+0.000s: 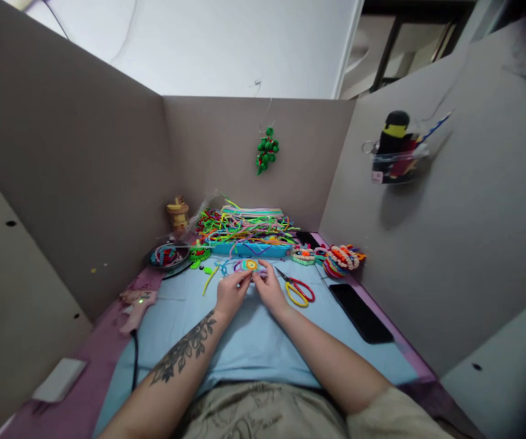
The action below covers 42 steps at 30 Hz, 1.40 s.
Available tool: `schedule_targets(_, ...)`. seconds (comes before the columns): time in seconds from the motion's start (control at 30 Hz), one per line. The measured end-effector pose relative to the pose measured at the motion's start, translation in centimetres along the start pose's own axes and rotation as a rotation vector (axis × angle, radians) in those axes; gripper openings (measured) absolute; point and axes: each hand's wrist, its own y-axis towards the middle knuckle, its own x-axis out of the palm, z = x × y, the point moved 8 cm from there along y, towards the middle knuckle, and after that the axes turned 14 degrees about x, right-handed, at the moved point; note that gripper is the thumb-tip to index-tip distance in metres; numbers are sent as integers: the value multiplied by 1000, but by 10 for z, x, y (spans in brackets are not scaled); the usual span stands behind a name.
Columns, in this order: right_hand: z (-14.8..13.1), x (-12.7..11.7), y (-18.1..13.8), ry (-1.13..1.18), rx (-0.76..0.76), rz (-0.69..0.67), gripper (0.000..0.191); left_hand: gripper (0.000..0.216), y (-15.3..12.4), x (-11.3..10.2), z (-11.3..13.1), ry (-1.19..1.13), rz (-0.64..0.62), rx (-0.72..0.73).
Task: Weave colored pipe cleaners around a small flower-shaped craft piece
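My left hand (234, 291) and my right hand (267, 285) meet over the middle of the blue cloth, their fingertips pinched on a small pipe cleaner craft (251, 265). Its visible part has a yellow and orange ring with light blue and purple around it; the fingers cover the rest. Just right of my right hand lie scissors (298, 291) with one red and one yellow handle, blades pointing away. To the left of the craft are loose bits of pipe cleaner, including a yellow-green piece (208, 281).
A blue tray (250, 250) at the back is heaped with colourful pipe cleaners (249, 227). Finished-looking pipe cleaner pieces (342, 259) sit at right, near a black phone (361, 313). At left are a pink glue gun (139, 310), a dark bowl (169, 256) and a white box (59, 379). Grey panels enclose the desk.
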Motion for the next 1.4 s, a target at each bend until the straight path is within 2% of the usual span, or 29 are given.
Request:
schedule_targets(0.23,-10,-16,-2,-41,-96,211,30,20,1,-4,-3,-39,40,-72)
schedule_targets(0.3,-12,-17,-2,-43,-96,212,23,20,0,-5,-5,-53,51,-103)
schedule_targets(0.47,-24,-8,-11,-149,-176,123,13,20,-4,-4,-14,-108,87,-197)
schedule_targets(0.63,-33,27,-30,-311,-334,-197,12,20,-8,-6,-26,-217,166,-320)
schedule_targets(0.73,-34,31,-32,-316,-323,-280,12,18,-8,-9,-31,-265,215,-368)
schedule_targets(0.8,-36,22,-26,-262,-282,-210,15,19,-8,-9,-33,-295,229,-384)
schedule_targets(0.9,-34,-4,-13,-135,-203,14,19,22,-8,-5,-34,-365,226,-399)
schedule_targets(0.97,-30,-14,-7,-109,-154,107,20,23,-8,-2,-35,-412,226,-412)
schedule_targets(1.03,-27,-15,-3,-145,-144,111,21,26,-8,2,-36,-457,215,-430)
schedule_targets(1.23,-35,-9,-3,-258,-258,40,17,49,-7,13,-37,-608,97,-467)
schedule_targets(1.4,-30,-11,0,-218,-229,30,12,48,-10,13,-42,-628,82,-549)
